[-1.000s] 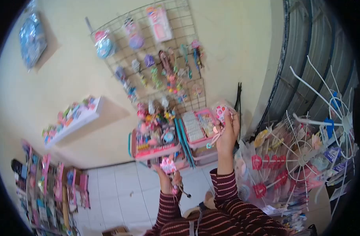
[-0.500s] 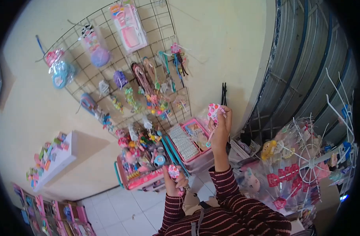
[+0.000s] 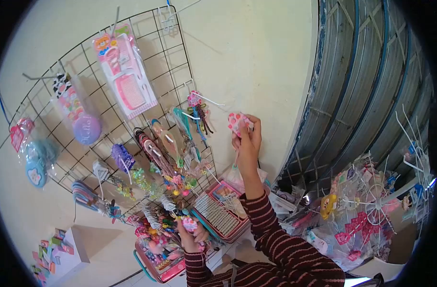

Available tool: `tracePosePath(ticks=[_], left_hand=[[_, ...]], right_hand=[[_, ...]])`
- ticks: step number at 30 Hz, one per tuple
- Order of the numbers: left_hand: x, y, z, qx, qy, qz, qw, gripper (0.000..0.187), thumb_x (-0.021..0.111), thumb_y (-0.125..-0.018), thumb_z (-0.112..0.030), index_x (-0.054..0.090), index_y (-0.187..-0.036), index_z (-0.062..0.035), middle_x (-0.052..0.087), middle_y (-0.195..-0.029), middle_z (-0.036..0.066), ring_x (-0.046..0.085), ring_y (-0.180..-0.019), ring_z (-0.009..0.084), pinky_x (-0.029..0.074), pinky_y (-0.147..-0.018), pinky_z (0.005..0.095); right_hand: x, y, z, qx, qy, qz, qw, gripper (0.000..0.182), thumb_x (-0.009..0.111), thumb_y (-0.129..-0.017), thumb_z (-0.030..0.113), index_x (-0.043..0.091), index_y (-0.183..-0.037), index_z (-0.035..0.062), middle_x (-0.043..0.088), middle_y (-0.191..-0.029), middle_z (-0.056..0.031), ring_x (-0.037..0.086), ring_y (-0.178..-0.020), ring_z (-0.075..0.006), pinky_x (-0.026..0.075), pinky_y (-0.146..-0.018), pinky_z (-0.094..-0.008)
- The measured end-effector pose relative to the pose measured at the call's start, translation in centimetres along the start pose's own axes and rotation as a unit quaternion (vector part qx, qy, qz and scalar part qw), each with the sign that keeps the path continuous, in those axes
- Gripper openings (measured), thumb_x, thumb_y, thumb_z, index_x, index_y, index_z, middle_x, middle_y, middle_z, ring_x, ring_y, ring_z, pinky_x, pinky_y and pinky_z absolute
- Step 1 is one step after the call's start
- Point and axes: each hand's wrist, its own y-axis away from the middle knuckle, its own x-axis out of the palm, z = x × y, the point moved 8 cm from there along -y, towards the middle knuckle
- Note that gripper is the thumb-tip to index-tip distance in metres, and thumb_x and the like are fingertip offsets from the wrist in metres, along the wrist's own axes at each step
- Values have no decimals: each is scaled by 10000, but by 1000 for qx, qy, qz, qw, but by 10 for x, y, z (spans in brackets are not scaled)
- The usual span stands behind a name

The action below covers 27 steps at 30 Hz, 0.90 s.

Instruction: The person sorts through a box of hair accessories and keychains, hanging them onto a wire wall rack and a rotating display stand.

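Up by the right-hand edge of the wire grid (image 3: 84, 124) on the wall, the person's right hand (image 3: 247, 138) was raised with its fingers pinched closed around a small packet (image 3: 237, 122), a white card header printed with red and pink spots, with what looked like a thin dangling item hanging below the grip. The packet sat just off the grid's outer edge, close to a bare white peg hook (image 3: 210, 101) and to a hanging bunch of dark hair ties (image 3: 202, 115). It looked very light and a little floppy, clear film over thin card, the sort of thing that bends or creases if squeezed in the middle; the stiff header at the top seemed the sensible place to hold it, and that was where the fingertips had it. The film would probably be slick, so a pinch rather than a loose hold seemed right. Lower down, near the grid's bottom edge and above a pink tray (image 3: 166, 268) of small goods, the left hand (image 3: 192, 234) was curled shut around another small pink packet (image 3: 190, 224), held upright against the palm. A pink comb-and-mirror set (image 3: 125, 76) hung near the grid's top, and a purple round case (image 3: 87, 129) towards its left side. To the right stood a white spinner rack (image 3: 371, 210) crowded with bagged trinkets, in front of a grey roller shutter (image 3: 371, 86).
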Motion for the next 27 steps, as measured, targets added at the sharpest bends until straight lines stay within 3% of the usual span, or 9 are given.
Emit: tracePosePath(ticks=[4, 10, 16, 18, 19, 21, 22, 24, 27], left_hand=[[19, -22, 13, -37, 6, 65, 997, 545, 226, -824, -492, 523, -860, -37, 317, -428, 1, 207, -274, 66, 193, -286, 199], [29, -51, 7, -26, -8, 53, 998, 554, 206, -828, -490, 524, -840, -36, 311, -432, -10, 208, -277, 67, 178, -296, 199], [26, -57, 14, -41, -14, 43, 998, 568, 205, -820, -509, 512, -854, -33, 315, -440, -7, 212, -279, 66, 193, -298, 199], [25, -58, 14, -37, -20, 29, 999, 573, 199, -821, -509, 514, -851, -31, 308, -435, -10, 208, -274, 69, 188, -295, 202], [25, -60, 15, -39, -29, 20, 999, 578, 193, -822, -509, 515, -849, -30, 300, -429, -13, 203, -269, 71, 182, -292, 206], [30, -63, 16, -43, -23, 3, 999, 576, 187, -818, -518, 511, -833, -42, 300, -430, -16, 203, -267, 71, 179, -290, 205], [32, -64, 17, -43, -33, -32, 998, 567, 184, -817, -519, 498, -795, -48, 297, -428, -18, 202, -268, 70, 175, -290, 203], [29, -63, 22, -43, -32, -86, 995, 561, 181, -817, -521, 485, -757, -54, 294, -427, -20, 201, -268, 69, 171, -290, 201], [33, -72, 29, -68, -64, -52, 994, 539, 181, -817, -523, 444, -675, -75, 314, -426, -21, 209, -269, 68, 166, -296, 192]], right_hand=[[8, -27, -14, -1, 1, 16, 1000, 165, 459, -822, 170, 393, -948, 84, 430, -617, 14, 321, -466, -16, 220, -379, -147], [7, -52, -51, 24, 33, 27, 999, 157, 457, -821, 164, 398, -932, 69, 491, -637, -15, 366, -471, -22, 249, -391, -137], [29, -98, -114, -35, 178, 64, 981, 222, 478, -799, 215, 416, -918, 38, 540, -632, -64, 514, -552, -94, 384, -452, -206], [28, -109, -165, 79, 348, 172, 918, 334, 494, -772, 309, 429, -947, 32, 540, -604, -77, 544, -561, -170, 416, -497, -282], [24, -106, -160, 86, 349, 178, 916, 334, 494, -772, 309, 429, -947, 32, 540, -604, -77, 544, -561, -170, 416, -497, -282], [1, -96, -146, 93, 565, 184, 799, 445, 496, -745, 396, 429, -977, 22, 551, -688, -99, 551, -649, -228, 423, -575, -296], [-9, -86, -144, 104, 568, 192, 793, 445, 496, -745, 396, 429, -977, 22, 551, -688, -99, 551, -649, -228, 423, -575, -296], [-36, -59, -107, -33, 543, 71, 836, 411, 529, -747, 311, 425, -1013, 16, 545, -836, -121, 535, -787, -221, 409, -678, -282], [-48, 3, -106, 57, 331, 221, 915, 392, 576, -723, 166, 419, -1050, 15, 511, -966, -130, 506, -882, -201, 383, -767, -302]])
